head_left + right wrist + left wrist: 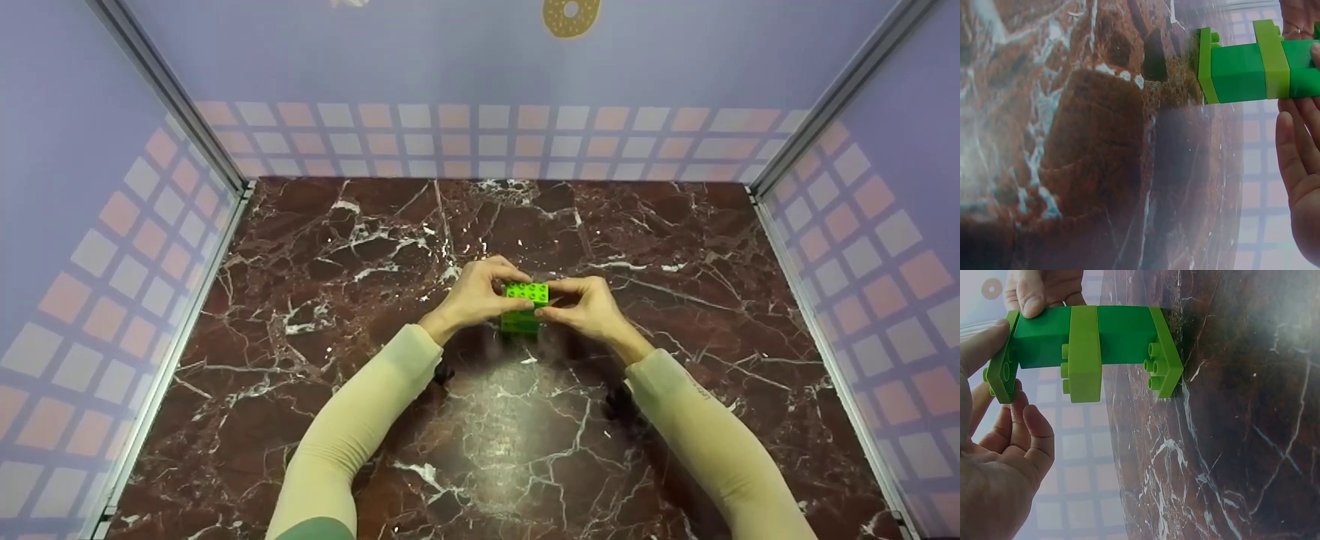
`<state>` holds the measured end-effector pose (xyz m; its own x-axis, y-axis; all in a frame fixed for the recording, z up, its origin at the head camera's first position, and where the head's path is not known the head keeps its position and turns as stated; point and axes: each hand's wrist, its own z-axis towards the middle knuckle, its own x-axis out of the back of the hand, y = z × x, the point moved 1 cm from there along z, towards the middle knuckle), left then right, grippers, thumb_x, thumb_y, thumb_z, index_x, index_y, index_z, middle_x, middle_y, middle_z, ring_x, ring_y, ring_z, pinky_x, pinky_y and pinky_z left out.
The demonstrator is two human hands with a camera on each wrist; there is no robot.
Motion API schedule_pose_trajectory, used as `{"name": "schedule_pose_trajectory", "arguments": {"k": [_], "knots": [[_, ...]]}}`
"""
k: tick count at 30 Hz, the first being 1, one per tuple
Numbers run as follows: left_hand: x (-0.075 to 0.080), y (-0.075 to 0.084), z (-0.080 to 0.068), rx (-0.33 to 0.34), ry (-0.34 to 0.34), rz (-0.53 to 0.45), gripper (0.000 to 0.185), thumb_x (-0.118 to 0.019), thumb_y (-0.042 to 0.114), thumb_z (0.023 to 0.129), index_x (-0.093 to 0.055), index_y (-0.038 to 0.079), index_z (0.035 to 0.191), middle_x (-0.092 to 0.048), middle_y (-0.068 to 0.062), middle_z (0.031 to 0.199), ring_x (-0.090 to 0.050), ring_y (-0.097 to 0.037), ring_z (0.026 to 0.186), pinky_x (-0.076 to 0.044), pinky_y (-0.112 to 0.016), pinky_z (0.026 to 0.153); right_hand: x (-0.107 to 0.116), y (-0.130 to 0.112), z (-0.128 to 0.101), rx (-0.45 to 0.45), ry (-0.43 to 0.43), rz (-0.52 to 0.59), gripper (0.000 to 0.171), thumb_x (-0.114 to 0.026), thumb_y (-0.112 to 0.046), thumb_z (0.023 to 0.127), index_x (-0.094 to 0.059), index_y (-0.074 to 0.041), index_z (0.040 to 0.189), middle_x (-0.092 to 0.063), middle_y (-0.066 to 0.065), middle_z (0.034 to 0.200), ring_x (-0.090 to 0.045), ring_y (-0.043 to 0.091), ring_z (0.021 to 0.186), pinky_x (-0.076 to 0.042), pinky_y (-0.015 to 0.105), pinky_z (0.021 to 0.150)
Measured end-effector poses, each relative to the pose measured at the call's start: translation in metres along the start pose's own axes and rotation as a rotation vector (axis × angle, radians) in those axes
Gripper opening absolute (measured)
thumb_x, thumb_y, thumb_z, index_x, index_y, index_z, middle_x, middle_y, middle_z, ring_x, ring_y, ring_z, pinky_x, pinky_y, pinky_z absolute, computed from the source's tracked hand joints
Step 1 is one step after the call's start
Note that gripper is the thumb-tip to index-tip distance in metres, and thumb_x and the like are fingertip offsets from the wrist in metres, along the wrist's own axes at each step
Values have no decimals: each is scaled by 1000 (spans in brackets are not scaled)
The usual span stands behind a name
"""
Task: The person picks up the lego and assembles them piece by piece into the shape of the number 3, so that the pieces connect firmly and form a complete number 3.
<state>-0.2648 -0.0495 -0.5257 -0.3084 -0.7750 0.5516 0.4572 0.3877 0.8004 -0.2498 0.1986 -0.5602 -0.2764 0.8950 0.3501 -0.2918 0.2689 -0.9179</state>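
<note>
I hold the brick stack [524, 306] on the counter [315, 315] with fingers of both hands [480, 296] pinching its top, so I press straight down and evenly.

We see the block stack [524, 306] standing at the middle of the bench [315, 315], its lower end touching the surface. Our left hand [476, 294] is on its left side and our right hand [589, 304] on its right, both touching it. Walls enclose the bench on the left, right and behind.
</note>
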Motion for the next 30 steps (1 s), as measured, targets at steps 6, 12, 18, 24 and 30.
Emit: {"name": "schedule_pose_trajectory", "arguments": {"k": [6,12,18,24,30], "knots": [[1,0,0,7,-5,-17,37,-97,18,87,-87,5,120,-80,-17,114,-74,-30,98,-67,-57,90,2,-6,0,0,-10,106,46,-89,7,89,-76,11,133,-80,39,116,-83,12,88,-70,25,79],[3,-2,-2,4,-7,-24,37,-97,18,87,-87,5,120,-81,-18,115,-74,-32,104,-66,-60,91,2,-10,2,55,2,46,34,-87,6,91,-81,9,124,-82,34,116,-82,9,89,-72,36,80],[5,-4,-3,2,-12,-17,39,-97,20,87,-86,7,122,-82,-16,116,-73,-30,105,-64,-61,95,0,-10,3,103,4,-29,33,-89,5,90,-83,6,122,-84,28,113,-83,25,91,-72,33,80],[5,-5,-3,11,-23,-2,39,-97,21,87,-86,7,122,-84,-15,115,-75,-31,107,-62,-57,99,-1,-7,3,138,1,-69,32,-91,1,90,-84,4,121,-85,26,113,-83,40,92,-71,31,79],[3,-4,-1,-4,-29,1,38,-97,19,87,-86,5,120,-83,-15,114,-75,-31,106,-62,-56,97,0,-6,2,165,14,-68,31,-91,2,89,-85,4,120,-85,25,110,-82,30,89,-71,28,77]]}}
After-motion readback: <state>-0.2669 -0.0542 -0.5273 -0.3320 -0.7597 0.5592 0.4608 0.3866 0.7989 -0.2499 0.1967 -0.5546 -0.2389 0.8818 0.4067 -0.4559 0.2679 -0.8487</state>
